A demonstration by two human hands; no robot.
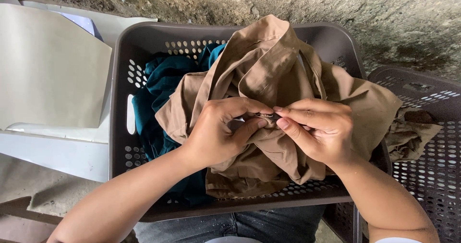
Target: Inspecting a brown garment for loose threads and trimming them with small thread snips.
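Dark jeans [269,226] lie nearest, and beyond them the left hand [218,135] and right hand [319,130] each close their grip on one fold of a tan shirt [269,65] heaped over teal cloth [153,94] in a grey basket [120,55].

left hand [218,132] and right hand [317,127] pinching tan shirt [269,65], grey basket [120,55]

The shirt [269,79] in the hands is plain tan — khaki, with matching stitching. Beneath it lies teal cloth [153,99]. The perforated basket [120,79] is dark grey-brown — the paper sheets [48,70] beside it cream and white.
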